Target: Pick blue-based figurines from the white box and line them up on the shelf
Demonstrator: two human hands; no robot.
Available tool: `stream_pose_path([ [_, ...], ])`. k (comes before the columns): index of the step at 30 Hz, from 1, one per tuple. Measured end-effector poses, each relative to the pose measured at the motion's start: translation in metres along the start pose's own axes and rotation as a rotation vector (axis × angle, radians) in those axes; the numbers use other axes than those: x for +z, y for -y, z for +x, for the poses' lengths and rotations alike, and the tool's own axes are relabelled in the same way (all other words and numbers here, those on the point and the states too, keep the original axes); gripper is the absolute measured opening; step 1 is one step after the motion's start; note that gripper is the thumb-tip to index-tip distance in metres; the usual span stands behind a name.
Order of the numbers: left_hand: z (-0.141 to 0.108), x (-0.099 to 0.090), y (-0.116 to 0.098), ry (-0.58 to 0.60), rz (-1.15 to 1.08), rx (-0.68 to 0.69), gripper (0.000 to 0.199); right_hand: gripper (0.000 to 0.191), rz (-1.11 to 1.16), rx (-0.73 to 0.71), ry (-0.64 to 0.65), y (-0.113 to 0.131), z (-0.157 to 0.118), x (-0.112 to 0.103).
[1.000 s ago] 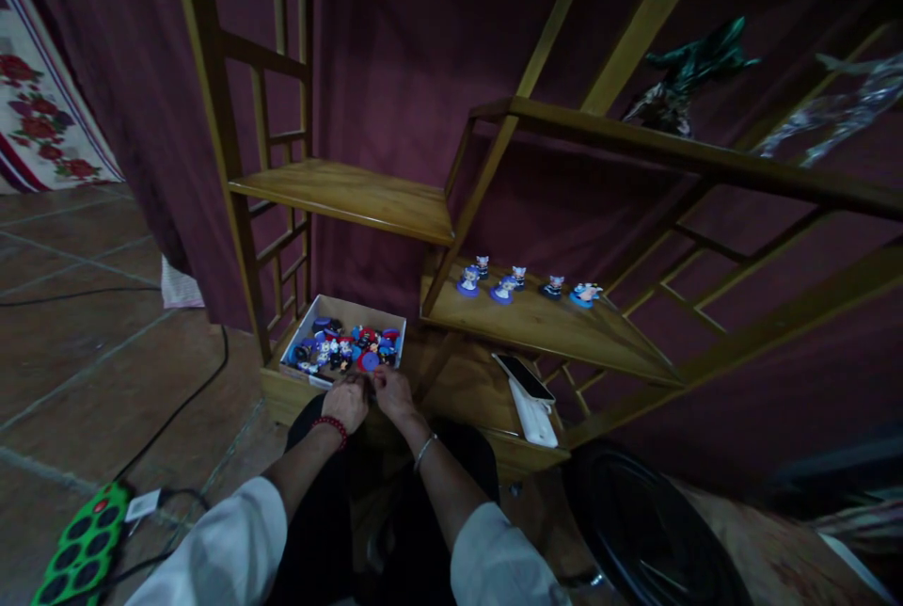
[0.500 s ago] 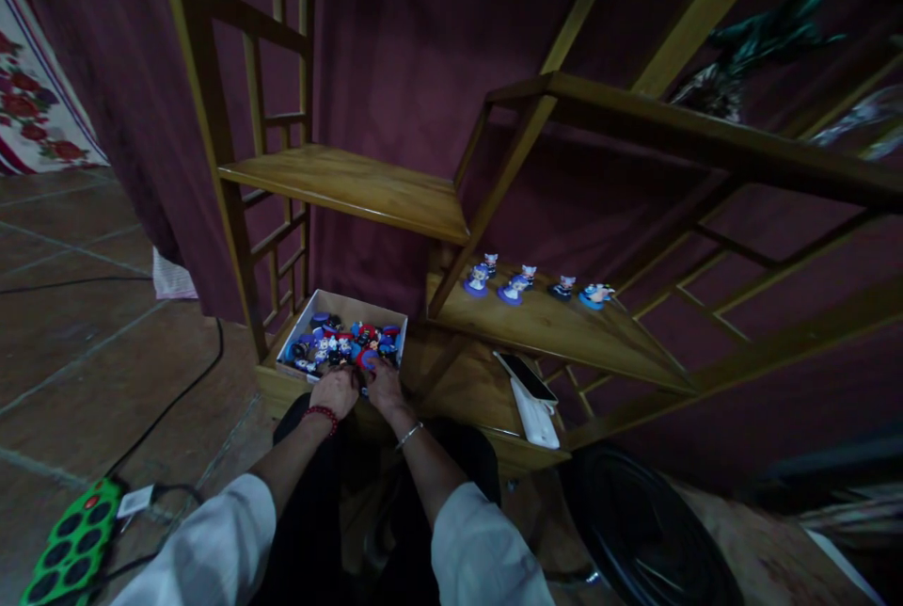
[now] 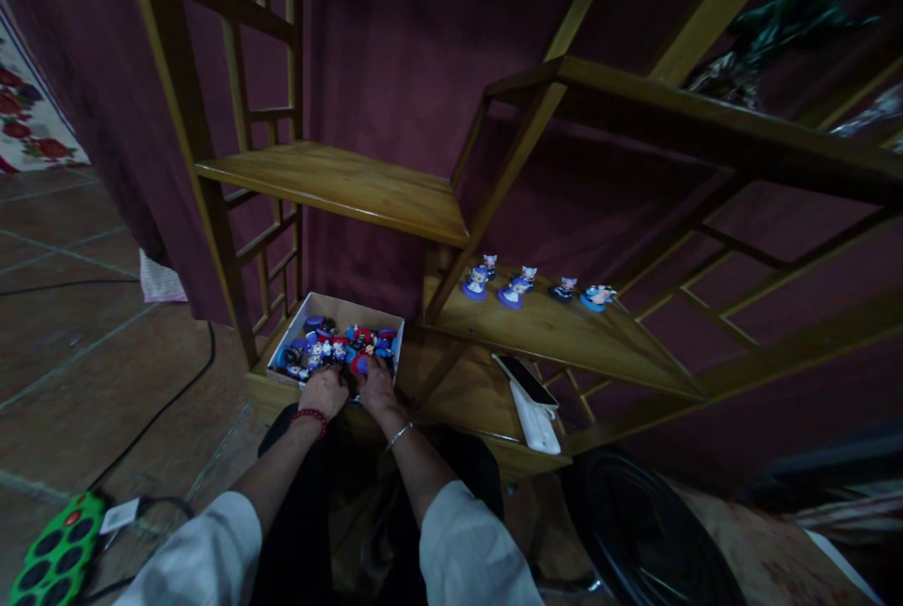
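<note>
Wooden shelving [image 3: 331,187], figurines [image 3: 326,350] in box [image 3: 363,312], right fingers [image 3: 376,374] by purple disc [image 3: 362,365], left fingers [image 3: 330,380] at rim, spread and grip unclear

Hands [image 3: 325,390] [image 3: 376,390] partly hide box [image 3: 356,312]; power strip [image 3: 57,550] cut off.

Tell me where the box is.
In the head view, the box sits left of centre on the bottom shelf, left hand and right hand at its near edge.

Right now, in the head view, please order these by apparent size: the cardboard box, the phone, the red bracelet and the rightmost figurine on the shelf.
1. Cardboard box, clearly largest
2. Phone
3. Rightmost figurine and red bracelet: they look alike, and the bracelet is nearer the camera, so I leave them unranked.
</note>
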State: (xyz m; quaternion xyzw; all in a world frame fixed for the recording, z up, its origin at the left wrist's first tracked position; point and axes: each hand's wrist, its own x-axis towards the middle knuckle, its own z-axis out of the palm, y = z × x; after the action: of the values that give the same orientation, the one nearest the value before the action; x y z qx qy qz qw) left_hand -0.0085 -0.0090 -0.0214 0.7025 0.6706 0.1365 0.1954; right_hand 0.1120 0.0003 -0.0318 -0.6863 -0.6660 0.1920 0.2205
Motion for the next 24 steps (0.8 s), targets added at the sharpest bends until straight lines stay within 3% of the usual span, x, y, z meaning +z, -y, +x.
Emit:
stream_pose_path([
  [8,0.008,-0.005,0.003,0.062,-0.055,-0.079,0.033,0.047,-0.051,0.043,0.037,-0.002,-0.002,0.006],
  [14,0.006,-0.008,-0.001,0.061,-0.061,-0.051,0.033,0.042,0.016,-0.022,-0.045,-0.001,-0.007,0.003],
  [19,-0.002,-0.01,-0.01,-0.004,-0.029,0.02,0.03,0.035,0.105,-0.188,-0.123,0.011,-0.024,-0.029],
  [24,-0.007,-0.01,-0.018,0.013,-0.024,0.041,0.029,0.03,0.195,-0.497,-0.187,0.031,-0.058,-0.091],
])
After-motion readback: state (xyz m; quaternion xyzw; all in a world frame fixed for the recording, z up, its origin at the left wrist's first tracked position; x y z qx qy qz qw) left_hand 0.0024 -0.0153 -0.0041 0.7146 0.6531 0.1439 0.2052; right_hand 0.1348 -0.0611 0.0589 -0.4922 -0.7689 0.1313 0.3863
